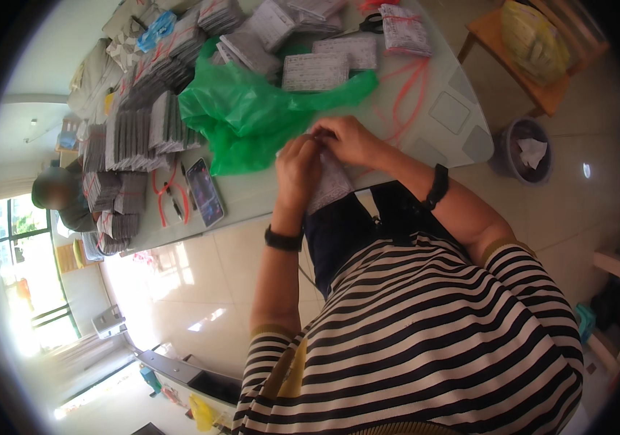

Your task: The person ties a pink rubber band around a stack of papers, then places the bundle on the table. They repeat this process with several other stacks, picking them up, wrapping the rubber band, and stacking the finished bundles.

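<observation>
My left hand (298, 171) grips the side of a flat, whitish packet with dark print (333, 182), held upright between my lap and the table edge. At the packet's upper end, the bent fingers of my right hand (347, 140) meet my left fingertips. What they pinch there is hidden. Just beyond my hands a crumpled green plastic bag (245, 109) lies on the glass-topped table (245, 204). Behind the bag are loose printed packets (316, 72), and one bundle (405, 31) has red string around it.
Rows of packed bundles (136, 138) line the left side. A phone (204, 191), pens (173, 201), red string (410, 100) and scissors (371, 24) lie on the table. Right of it stand a waste bin (525, 155) and a wooden chair (478, 24). Another person (73, 198) is at far left.
</observation>
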`<move>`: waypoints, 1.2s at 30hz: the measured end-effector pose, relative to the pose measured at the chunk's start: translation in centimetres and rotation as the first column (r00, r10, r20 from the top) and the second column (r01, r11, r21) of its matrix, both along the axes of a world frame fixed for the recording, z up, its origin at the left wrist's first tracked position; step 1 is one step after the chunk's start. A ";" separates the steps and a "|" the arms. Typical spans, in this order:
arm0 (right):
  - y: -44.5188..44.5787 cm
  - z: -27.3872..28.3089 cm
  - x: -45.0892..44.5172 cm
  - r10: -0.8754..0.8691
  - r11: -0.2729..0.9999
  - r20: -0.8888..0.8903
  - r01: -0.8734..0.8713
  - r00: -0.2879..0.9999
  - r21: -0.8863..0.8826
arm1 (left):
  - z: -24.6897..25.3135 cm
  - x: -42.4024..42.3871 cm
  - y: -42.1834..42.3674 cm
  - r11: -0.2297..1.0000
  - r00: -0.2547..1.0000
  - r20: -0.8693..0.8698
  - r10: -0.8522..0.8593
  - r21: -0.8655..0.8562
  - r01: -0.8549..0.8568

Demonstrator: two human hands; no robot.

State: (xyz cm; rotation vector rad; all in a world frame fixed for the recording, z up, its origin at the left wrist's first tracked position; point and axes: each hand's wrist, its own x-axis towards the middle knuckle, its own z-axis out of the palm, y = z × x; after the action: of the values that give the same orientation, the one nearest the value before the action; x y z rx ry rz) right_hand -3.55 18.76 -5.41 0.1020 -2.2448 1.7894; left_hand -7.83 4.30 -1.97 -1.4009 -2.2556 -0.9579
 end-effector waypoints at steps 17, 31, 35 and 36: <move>0.6 -1.0 -1.2 0.189 0.971 -0.117 -0.204 0.975 -0.127 | -1.1 -0.3 -0.6 0.997 1.000 0.008 0.001 0.081 -0.002; 0.2 -0.2 -0.7 0.112 0.988 -0.159 -0.128 0.981 -0.089 | -0.9 0.0 -0.6 0.998 0.999 0.044 0.024 0.061 -0.027; -0.3 -0.5 -0.5 -0.036 0.999 -0.122 0.039 0.992 0.024 | -0.9 -0.1 -0.8 0.999 0.998 0.053 0.016 0.048 -0.019; -0.4 -0.7 -0.4 -0.080 0.995 -0.149 0.089 0.986 0.054 | -0.7 -0.1 -0.9 0.999 0.999 -0.012 0.035 0.024 -0.035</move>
State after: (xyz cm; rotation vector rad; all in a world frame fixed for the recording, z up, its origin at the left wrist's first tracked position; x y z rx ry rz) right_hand -3.97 18.38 -6.08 0.1432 -2.1662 1.6167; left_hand -7.95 3.40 -2.71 -1.3492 -2.2445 -0.9585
